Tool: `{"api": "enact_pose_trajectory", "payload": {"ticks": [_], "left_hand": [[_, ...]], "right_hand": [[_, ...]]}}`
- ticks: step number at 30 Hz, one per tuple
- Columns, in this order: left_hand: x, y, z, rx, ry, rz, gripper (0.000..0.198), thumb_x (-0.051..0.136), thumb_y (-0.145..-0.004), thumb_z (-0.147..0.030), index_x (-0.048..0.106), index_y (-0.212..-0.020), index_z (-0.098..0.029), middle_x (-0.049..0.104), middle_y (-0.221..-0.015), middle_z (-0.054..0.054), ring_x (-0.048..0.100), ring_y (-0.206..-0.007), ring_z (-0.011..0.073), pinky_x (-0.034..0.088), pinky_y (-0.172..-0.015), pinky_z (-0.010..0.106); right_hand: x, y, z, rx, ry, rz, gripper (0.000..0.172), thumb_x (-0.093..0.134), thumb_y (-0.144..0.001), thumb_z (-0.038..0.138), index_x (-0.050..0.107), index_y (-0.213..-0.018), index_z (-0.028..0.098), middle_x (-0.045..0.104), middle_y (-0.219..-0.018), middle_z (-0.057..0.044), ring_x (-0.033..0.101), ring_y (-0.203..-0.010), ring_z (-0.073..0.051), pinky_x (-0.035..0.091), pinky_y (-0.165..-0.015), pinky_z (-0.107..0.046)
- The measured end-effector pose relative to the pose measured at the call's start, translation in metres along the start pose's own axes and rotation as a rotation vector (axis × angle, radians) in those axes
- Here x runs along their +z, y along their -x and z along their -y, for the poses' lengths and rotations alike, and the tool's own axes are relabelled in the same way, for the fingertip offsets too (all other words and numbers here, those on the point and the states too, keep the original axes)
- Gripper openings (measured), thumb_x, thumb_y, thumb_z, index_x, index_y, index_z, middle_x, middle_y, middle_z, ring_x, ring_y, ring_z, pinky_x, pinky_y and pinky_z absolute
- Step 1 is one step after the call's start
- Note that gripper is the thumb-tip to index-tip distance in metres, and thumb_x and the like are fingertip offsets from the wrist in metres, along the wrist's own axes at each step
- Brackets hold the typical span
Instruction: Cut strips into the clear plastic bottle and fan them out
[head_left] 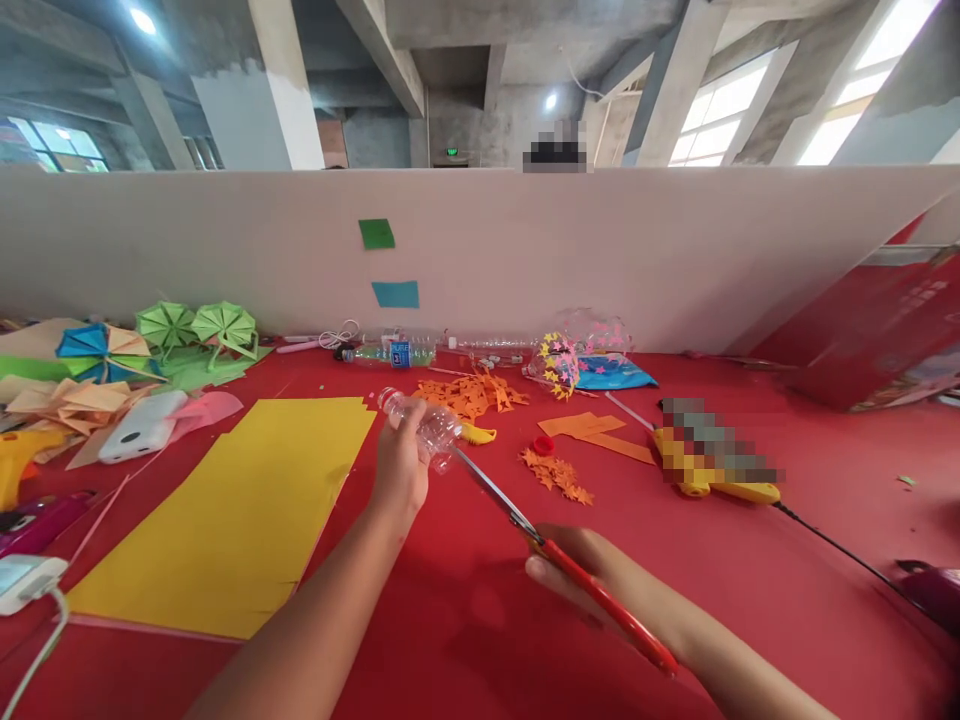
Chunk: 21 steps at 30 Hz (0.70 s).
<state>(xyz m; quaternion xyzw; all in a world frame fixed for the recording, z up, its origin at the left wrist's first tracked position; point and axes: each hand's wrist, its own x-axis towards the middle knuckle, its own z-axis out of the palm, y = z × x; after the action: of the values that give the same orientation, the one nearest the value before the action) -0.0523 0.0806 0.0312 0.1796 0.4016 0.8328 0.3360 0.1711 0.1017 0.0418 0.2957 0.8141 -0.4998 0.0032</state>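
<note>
My left hand [403,455] is closed around a clear plastic bottle top [441,428], its neck tilted up to the left and its cut end toward the right. In my right hand [577,570] is a pair of scissors [559,553] with red handles. The blades point up and left, and their tips meet the lower right edge of the bottle piece. Behind the bottle lies a pile of orange paper scraps [472,393]. Small orange paper stars [556,474] lie on the red table to the right, beside a red bottle cap [544,445].
Yellow paper sheets [232,510] lie at left, near green paper umbrellas [223,325] and a white device [142,428]. Plastic bottles [401,350] and a star-covered bottle piece [559,365] line the back divider [480,250]. A yellow-handled tool [739,490] with a black cord lies at right.
</note>
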Motion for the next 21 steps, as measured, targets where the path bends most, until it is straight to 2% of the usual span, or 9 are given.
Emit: {"api": "enact_pose_trajectory", "payload": {"ticks": [3,8,15,21], "left_hand": [[0.004,0.004,0.0,0.026,-0.002,0.022,0.025,0.072,-0.066,-0.032,0.056,-0.077,-0.017,0.066,-0.068,0.002,0.066,-0.067,0.018,0.051,-0.072,0.034],[0.011,0.012,0.002,0.019,-0.01,0.031,0.023,0.071,-0.065,-0.032,0.055,-0.074,-0.019,0.065,-0.066,0.003,0.062,-0.06,0.0172,0.049,-0.064,0.032],[0.013,0.015,0.004,-0.017,-0.031,-0.076,0.023,0.073,-0.064,-0.032,0.055,-0.073,-0.022,0.061,-0.067,0.003,0.061,-0.067,0.0208,0.045,-0.066,0.034],[0.012,0.014,0.008,0.019,-0.034,-0.033,0.022,0.073,-0.065,-0.034,0.056,-0.07,-0.022,0.061,-0.065,0.002,0.058,-0.063,0.0179,0.044,-0.061,0.03]], "right_hand": [[0.004,0.001,0.001,0.014,-0.035,0.02,0.05,0.054,-0.081,0.066,0.037,-0.069,0.021,0.039,-0.058,0.007,0.035,-0.052,-0.009,0.024,-0.049,-0.023],[0.011,0.002,0.007,-0.01,-0.129,-0.032,0.056,0.049,-0.079,0.074,0.034,-0.066,0.021,0.037,-0.054,0.008,0.035,-0.049,-0.008,0.027,-0.05,-0.023],[0.012,0.001,0.008,-0.005,-0.104,-0.046,0.057,0.052,-0.077,0.074,0.036,-0.066,0.021,0.04,-0.053,0.007,0.036,-0.049,-0.009,0.026,-0.049,-0.024],[0.012,-0.001,0.005,-0.015,-0.12,-0.047,0.057,0.05,-0.077,0.076,0.037,-0.067,0.021,0.039,-0.052,0.007,0.036,-0.048,-0.008,0.027,-0.049,-0.024]]}}
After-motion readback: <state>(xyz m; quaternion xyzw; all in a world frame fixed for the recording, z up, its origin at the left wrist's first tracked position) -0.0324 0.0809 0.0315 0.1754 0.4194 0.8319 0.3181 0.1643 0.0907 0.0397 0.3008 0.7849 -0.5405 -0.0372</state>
